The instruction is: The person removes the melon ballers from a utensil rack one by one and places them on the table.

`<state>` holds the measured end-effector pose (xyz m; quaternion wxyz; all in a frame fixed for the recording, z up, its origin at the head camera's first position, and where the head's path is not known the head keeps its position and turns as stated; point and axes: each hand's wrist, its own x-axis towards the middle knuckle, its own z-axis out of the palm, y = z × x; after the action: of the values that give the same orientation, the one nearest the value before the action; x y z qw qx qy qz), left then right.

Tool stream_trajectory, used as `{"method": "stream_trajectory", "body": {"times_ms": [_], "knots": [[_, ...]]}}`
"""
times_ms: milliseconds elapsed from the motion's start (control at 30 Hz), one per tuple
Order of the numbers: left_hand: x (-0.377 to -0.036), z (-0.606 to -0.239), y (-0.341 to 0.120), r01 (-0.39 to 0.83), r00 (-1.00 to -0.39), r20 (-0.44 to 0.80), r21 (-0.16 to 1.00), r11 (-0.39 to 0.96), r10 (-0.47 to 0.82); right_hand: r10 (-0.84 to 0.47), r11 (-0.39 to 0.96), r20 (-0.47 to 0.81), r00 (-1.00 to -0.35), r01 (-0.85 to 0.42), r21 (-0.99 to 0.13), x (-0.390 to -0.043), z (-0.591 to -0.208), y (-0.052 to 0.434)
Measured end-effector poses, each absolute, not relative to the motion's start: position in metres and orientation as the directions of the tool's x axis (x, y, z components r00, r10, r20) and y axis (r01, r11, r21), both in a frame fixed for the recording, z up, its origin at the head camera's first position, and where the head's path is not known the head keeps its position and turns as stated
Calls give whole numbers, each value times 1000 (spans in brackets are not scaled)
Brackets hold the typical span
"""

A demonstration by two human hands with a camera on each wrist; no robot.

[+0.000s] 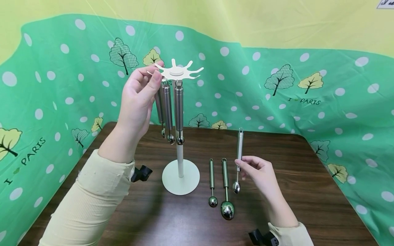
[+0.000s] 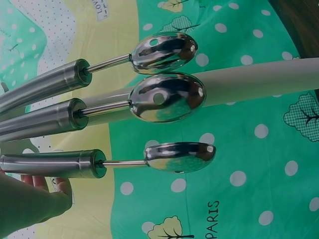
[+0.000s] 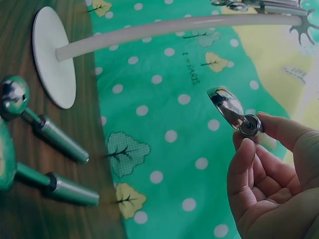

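Note:
A white stand (image 1: 180, 160) with a pronged hook top (image 1: 178, 72) rises from a round base on the wooden table (image 1: 307, 191). Three steel scoops (image 1: 168, 112) hang from its prongs; the left wrist view shows their bowls (image 2: 167, 97) beside the white pole (image 2: 259, 79). My left hand (image 1: 154, 73) is raised and pinches a prong at the top's left rim. My right hand (image 1: 240, 163) holds another steel scoop (image 1: 239, 145) upright by its handle, bowl down just above the table. The right wrist view shows that scoop (image 3: 230, 107) between thumb and fingers.
Two more scoops, a small one (image 1: 212, 184) and a larger one (image 1: 226, 191), lie side by side right of the stand's base (image 1: 181, 179). A green dotted cloth with trees (image 1: 277, 89) walls the table's back and sides. Black wrist mounts (image 1: 141, 173) sit near both sleeves.

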<state>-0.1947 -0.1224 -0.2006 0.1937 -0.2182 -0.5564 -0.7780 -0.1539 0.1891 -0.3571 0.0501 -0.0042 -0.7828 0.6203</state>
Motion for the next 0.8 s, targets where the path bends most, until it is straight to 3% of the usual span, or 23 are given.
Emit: {"method": "stream_trajectory", "body": {"times_ms": [800], "knots": [[-190, -200, -120, 557, -827, 556, 788, -262, -84, 98, 273, -98, -990, 122, -954, -156, -409, 215]]}}
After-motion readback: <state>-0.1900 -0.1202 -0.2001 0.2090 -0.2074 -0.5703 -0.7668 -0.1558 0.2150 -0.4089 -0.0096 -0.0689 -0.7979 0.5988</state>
